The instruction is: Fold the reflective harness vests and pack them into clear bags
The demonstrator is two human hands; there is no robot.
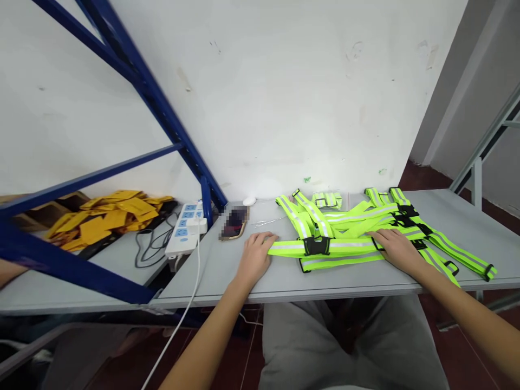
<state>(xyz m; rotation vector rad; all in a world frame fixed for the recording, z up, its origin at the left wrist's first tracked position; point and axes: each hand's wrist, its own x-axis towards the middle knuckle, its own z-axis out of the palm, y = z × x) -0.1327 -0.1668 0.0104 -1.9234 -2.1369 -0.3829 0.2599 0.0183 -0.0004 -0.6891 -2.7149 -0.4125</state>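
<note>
Neon yellow-green reflective straps (345, 246) with silver stripes lie in a layered heap on the grey table. A black buckle (317, 246) joins the front strap between my hands. My left hand (257, 253) is closed on the left end of that strap, its fingers at the edge. On the right, my right hand (395, 248) grips the strap near a black slider. More straps with black buckles (407, 216) spread to the right. Behind the heap sits a folded reflective bundle (327, 200) in clear plastic.
A phone (234, 222) and a white round object (249, 201) lie to the left. Beyond them are a power strip (183, 230) with a white cable, a blue metal frame (162, 119) and yellow packets (117, 216). Part of another person's arm (11, 272) shows at far left.
</note>
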